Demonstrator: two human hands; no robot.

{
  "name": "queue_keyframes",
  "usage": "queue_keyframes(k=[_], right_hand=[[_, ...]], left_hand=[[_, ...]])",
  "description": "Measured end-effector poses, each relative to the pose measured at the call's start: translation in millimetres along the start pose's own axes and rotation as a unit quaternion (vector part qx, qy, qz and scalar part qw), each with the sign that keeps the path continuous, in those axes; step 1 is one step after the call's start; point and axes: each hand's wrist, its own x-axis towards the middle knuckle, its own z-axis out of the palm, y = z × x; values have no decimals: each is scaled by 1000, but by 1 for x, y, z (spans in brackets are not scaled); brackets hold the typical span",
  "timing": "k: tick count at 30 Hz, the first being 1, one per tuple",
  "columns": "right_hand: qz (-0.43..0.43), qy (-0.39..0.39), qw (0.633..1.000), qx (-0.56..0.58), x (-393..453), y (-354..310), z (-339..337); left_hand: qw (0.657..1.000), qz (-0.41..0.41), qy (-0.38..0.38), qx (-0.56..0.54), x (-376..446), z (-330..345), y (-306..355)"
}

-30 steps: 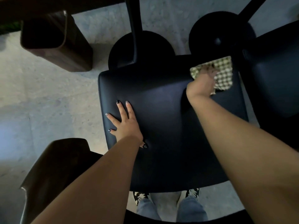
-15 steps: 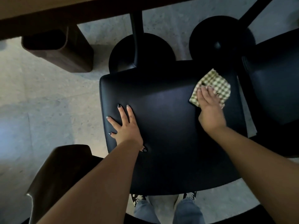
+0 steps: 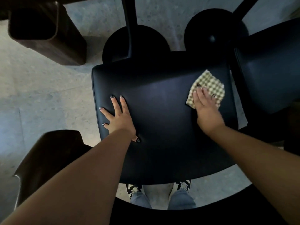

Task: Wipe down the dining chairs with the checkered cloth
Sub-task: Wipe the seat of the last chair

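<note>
A black padded dining chair seat (image 3: 162, 120) fills the middle of the view. The green-and-cream checkered cloth (image 3: 211, 86) lies flat on its far right part. My right hand (image 3: 205, 105) presses on the cloth with straight fingers, covering its near half. My left hand (image 3: 117, 116) rests flat on the seat's left side, fingers spread.
A second dark chair seat (image 3: 269, 69) stands close on the right. Two round black table bases (image 3: 136, 43) sit on the pale floor beyond the seat. A brown bin (image 3: 48, 33) stands far left; a brown chair back (image 3: 48, 159) is near left. My feet (image 3: 160, 189) are below.
My right hand has drawn the cloth from the seat's far right corner back toward me along the right side. The left hand has stayed in place.
</note>
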Motion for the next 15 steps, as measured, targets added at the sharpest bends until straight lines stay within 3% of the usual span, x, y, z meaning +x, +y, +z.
queue_keyframes(k=[2,3,5,7,9,12,15], right_hand=[[72,31,997,21,-19,-43,18],[50,22,998,8,-36,-66,30],[-63,-41,997,3,-77,-102,50],[-198,-131,971,3,-104,-114,49],[-253,-147,956,15,-88,-92,35],[-83,-93,992,30,-20,-50,6],[56,1,998,42,34,-46,-10]], left_hand=[[1000,2,-1,3,-1,-2,0],[1000,5,-4,5,-2,-3,0],[1000,12,-9,22,-4,-4,-2],[997,24,-14,71,-6,-8,-3],[991,37,-25,125,-7,-13,-3],[989,39,-36,137,-18,-7,-6],[994,26,-17,100,-38,19,-6]])
